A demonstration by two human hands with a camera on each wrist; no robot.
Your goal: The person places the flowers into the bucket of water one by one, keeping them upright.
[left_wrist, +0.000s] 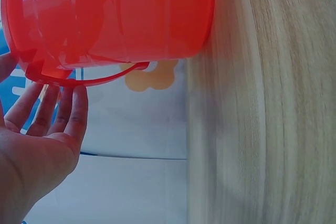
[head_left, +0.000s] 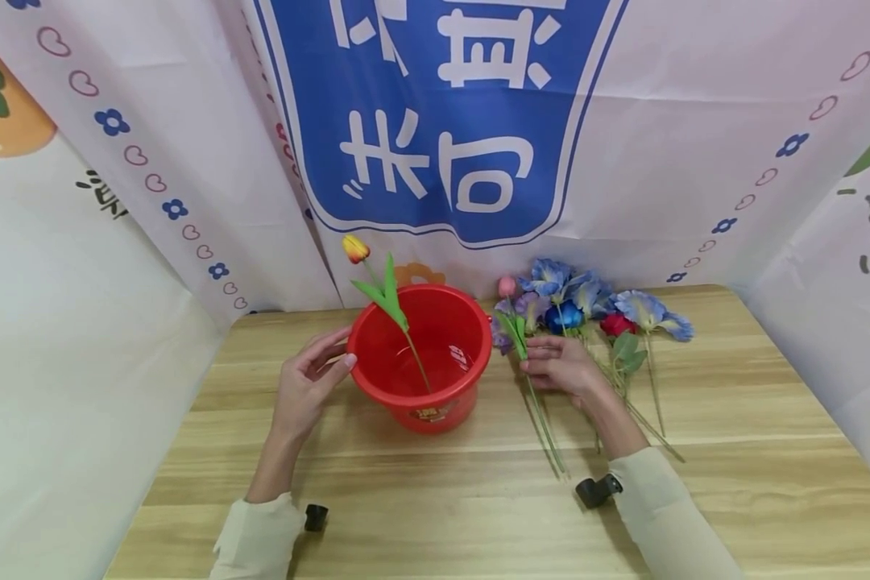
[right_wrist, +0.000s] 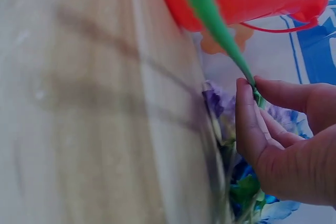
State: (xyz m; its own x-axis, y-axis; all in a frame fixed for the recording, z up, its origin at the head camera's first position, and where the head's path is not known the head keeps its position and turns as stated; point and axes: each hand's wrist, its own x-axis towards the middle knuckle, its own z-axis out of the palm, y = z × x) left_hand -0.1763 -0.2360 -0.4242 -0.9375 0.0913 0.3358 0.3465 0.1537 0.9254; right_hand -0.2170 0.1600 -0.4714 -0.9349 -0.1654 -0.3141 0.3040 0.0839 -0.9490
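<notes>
Printed white cloth (head_left: 689, 161) with a blue panel of large white characters (head_left: 435, 145) forms the background, rising behind a wood-grained table (head_left: 478, 515). On the table, left of its middle, stands a red bucket (head_left: 422, 412), upright, its mouth visible from above; a thin red handle (left_wrist: 105, 81) hangs along its outer side. To the right of the bucket lies a loose group of flowers, comprising pale blue blooms (head_left: 548, 278), a red rose (head_left: 617, 325), a deep blue rose (head_left: 564, 317) and purple blooms (head_left: 532, 308). One yellow-and-red tulip (head_left: 387, 300) stands inside the bucket, tilted left, with its bloom above the rim. A pink tulip (head_left: 519, 345) is held over the table between the bucket and the group. Right hand (head_left: 561, 369): thumb and forefinger closed together in a pinch on the pink tulip's stem, near its leaves. Left hand (head_left: 310, 387): thumb at the bucket's rim, fingers slightly bent with their tips against the handle, gripping lightly. Beside each pale sleeve (head_left: 660, 499) shows a small black device (head_left: 598, 490).
</notes>
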